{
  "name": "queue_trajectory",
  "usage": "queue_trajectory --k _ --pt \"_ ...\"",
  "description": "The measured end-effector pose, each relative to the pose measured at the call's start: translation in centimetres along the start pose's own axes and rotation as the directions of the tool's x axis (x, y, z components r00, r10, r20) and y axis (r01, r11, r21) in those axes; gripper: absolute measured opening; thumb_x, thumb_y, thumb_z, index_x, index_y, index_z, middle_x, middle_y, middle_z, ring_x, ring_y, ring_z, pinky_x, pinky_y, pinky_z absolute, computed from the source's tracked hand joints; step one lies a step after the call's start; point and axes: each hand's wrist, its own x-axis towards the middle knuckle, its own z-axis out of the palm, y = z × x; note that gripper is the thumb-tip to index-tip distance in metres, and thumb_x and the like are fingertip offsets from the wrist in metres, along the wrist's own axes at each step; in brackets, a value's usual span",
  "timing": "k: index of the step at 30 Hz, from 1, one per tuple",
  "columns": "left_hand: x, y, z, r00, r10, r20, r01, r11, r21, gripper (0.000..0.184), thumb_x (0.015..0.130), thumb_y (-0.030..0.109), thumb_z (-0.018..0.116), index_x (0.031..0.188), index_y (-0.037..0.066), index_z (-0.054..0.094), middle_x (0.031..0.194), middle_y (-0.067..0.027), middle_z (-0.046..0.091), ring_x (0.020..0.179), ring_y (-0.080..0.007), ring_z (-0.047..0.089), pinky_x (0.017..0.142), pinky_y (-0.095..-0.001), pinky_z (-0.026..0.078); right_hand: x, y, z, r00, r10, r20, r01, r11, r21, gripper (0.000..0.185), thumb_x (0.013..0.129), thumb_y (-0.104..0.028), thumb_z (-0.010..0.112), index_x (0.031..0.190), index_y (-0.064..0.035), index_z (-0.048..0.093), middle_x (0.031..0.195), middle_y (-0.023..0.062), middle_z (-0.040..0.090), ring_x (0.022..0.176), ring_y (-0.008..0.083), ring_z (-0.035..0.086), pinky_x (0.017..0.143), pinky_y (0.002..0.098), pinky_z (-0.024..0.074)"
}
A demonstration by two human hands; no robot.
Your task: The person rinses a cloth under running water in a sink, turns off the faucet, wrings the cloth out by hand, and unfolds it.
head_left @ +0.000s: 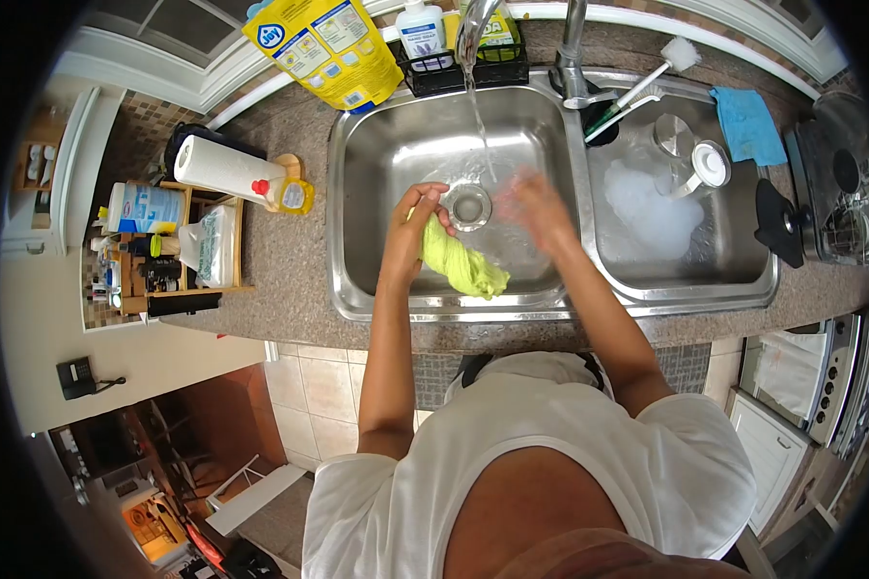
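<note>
A twisted yellow-green cloth hangs over the left basin of the steel sink. My left hand is closed round its upper end, and the loose end points down and right. My right hand is beside the running water, to the right of the drain. Motion smears its fingers, so their position and anything in them cannot be made out. Water falls from the faucet into this basin.
The right basin holds suds, a white-handled item and a metal cup. Around the sink are a brush, blue cloth, black lid, yellow pouch, bottles and paper towels.
</note>
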Motion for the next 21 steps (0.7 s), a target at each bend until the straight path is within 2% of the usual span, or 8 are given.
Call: queue_trajectory --k 1,2,6,9,13,16,17,21 --pt "-0.2 -0.2 -0.3 1.0 -0.014 -0.004 0.014 1.0 -0.009 0.027 0.093 0.027 0.051 0.108 0.004 0.053 0.067 -0.0038 0.051 0.06 -0.0142 0.056 0.053 -0.0269 0.048 1.3 -1.0 -1.0 0.947 -0.224 -0.23 0.224 0.974 -0.024 0.059 0.082 -0.022 0.066 0.13 -0.0041 0.036 0.109 0.0093 0.052 0.102 0.0182 0.053 0.083 0.0321 0.0448" --pt "-0.5 -0.4 -0.6 1.0 -0.029 -0.008 0.029 0.999 -0.018 0.027 0.093 0.027 0.051 0.108 0.004 0.053 0.067 -0.0039 0.051 0.06 -0.0142 0.056 0.053 -0.0271 0.048 4.9 -1.3 -4.7 0.892 -0.314 -0.325 0.229 0.934 -0.273 0.063 0.08 -0.023 0.068 0.13 -0.0032 0.035 0.11 0.0088 0.052 0.098 0.0165 0.052 0.083 0.0283 0.0425" --pt "-1.2 -1.2 -1.1 0.998 -0.06 -0.026 0.059 0.998 -0.034 0.027 0.093 0.027 0.051 0.107 0.004 0.052 0.067 -0.0043 0.051 0.059 -0.0144 0.056 0.054 -0.0278 0.049 12.0 -6.0 -8.8 0.55 -0.703 -0.451 0.651 0.699 -0.295 0.05 0.077 -0.021 0.071 0.115 0.0021 0.046 0.108 0.0119 0.056 0.091 0.0184 0.053 0.079 0.0309 0.0425" --pt "-1.4 -1.6 -1.1 0.998 -0.052 -0.026 0.051 0.998 -0.029 0.026 0.093 0.026 0.051 0.107 0.004 0.052 0.067 -0.0044 0.052 0.06 -0.0143 0.056 0.054 -0.0278 0.049 15.9 -8.6 -10.7 0.706 -0.611 -0.357 0.407 0.764 -0.501 0.039 0.078 -0.017 0.07 0.104 0.0041 0.052 0.098 0.0146 0.061 0.087 0.021 0.057 0.079 0.0324 0.0438" --pt "-1.4 -1.7 -1.2 0.998 -0.057 -0.022 0.057 0.998 -0.024 0.025 0.093 0.025 0.051 0.107 0.004 0.053 0.067 -0.0043 0.051 0.06 -0.0143 0.057 0.054 -0.0277 0.049 15.0 -9.2 -6.5 0.477 -0.766 -0.432 0.465 0.637 -0.616 0.026 0.084 -0.013 0.063 0.104 0.0021 0.055 0.092 0.0158 0.063 0.084 0.0267 0.06 0.078 0.0377 0.0446" --pt "-1.4 -2.0 -1.4 0.997 -0.068 -0.03 0.067 0.997 -0.024 0.025 0.093 0.025 0.052 0.107 0.004 0.053 0.067 -0.0043 0.051 0.06 -0.0144 0.057 0.054 -0.0275 0.049 12.8 -9.5 -4.5 0.442 -0.889 -0.121 0.331 0.287 -0.899 0.027 0.084 -0.011 0.061 0.107 -0.0008 0.055 0.094 0.0189 0.062 0.086 0.0335 0.059 0.077 0.0414 0.0442" --pt "-1.3 -2.2 -1.5 0.997 -0.072 -0.03 0.072 0.997 -0.021 0.025 0.093 0.025 0.052 0.107 0.004 0.053 0.067 -0.0043 0.051 0.06 -0.0144 0.057 0.054 -0.0275 0.049 12.0 -9.9 -3.9 0.476 -0.874 -0.102 0.302 0.271 -0.914 0.029 0.083 -0.012 0.061 0.11 -0.0025 0.055 0.096 0.0209 0.06 0.091 0.0379 0.056 0.077 0.045 0.0434" --pt "-1.2 -2.3 -1.2 0.997 -0.076 -0.019 0.075 0.997 -0.028 0.025 0.093 0.025 0.052 0.107 0.004 0.053 0.067 -0.0043 0.052 0.061 -0.0144 0.057 0.054 -0.0278 0.049 11.3 -10.3 -3.2 0.481 -0.876 -0.042 0.208 0.16 -0.965 0.03 0.082 -0.013 0.062 0.11 -0.0031 0.055 0.096 0.0182 0.061 0.092 0.036 0.056 0.077 0.0457 0.0434"
